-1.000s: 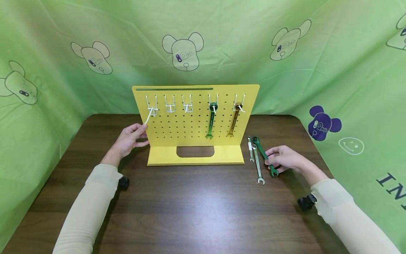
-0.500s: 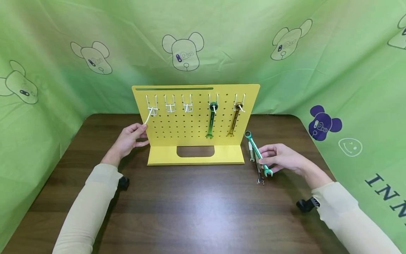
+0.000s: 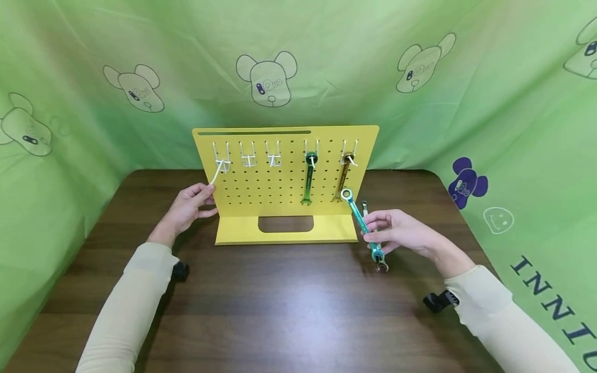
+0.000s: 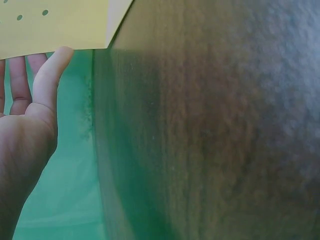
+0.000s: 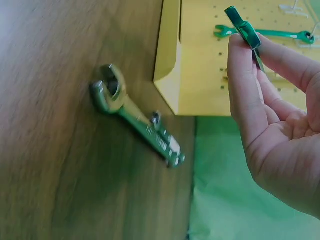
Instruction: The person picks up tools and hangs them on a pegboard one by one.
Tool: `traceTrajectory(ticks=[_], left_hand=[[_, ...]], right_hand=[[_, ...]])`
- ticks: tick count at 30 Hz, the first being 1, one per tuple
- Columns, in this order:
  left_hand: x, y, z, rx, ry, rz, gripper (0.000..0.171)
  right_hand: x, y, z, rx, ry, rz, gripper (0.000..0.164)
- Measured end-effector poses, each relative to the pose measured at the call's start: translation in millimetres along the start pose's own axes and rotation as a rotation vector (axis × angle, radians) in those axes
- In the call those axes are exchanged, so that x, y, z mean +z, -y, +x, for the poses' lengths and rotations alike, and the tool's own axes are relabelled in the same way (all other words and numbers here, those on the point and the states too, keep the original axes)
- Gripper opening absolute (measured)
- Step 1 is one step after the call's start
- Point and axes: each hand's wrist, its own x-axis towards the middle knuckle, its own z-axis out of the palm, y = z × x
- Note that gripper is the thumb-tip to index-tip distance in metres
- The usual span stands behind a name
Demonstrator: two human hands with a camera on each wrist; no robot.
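Note:
My left hand [image 3: 188, 207] grips the left edge of a yellow pegboard stand [image 3: 270, 209], its thumb in front and the other fingers behind. In my right hand [image 3: 406, 234] a green combination wrench [image 3: 357, 216] is pinched between thumb and fingers. It is raised off the table beside the board's lower right corner, ring end toward the board. Beneath it, silver wrenches lie on the table, one larger [image 5: 140, 131] and one smaller [image 5: 173, 145]; the right hand partly hides them in the head view. Another green wrench [image 3: 309, 181] and a bronze-coloured wrench [image 3: 344, 173] hang from board hooks.
Three white hooks on the board's left side, such as the leftmost hook [image 3: 223, 165], carry nothing. The dark wooden table [image 3: 261, 305] extends in front of the stand. A green printed curtain [image 3: 326, 62] encloses the back and sides.
The right hand has lifted the green wrench off the table and carried it left toward the board, over the silver wrenches. The left hand has stayed on the board's edge.

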Motion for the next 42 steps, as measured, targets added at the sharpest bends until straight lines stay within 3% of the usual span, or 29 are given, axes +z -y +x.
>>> traceTrajectory(ticks=[12,30,42], left_hand=[[-0.2,-1.4,-2.5,-0.001,0.018,-0.005,0.02],[-1.1,1.0,-2.9,0.001,0.004,-0.009,0.019],[-0.6,-0.2,-0.5,-0.02,-0.001,-0.01,0.018]], right_hand=[[29.9,28.1,14.6,-0.039,0.06,-0.015,0.04],[83.0,78.2,53.4,-0.198,0.15,-0.039,0.033],[88.8,93.5,61.1,-0.291,0.12,-0.018,0.037]])
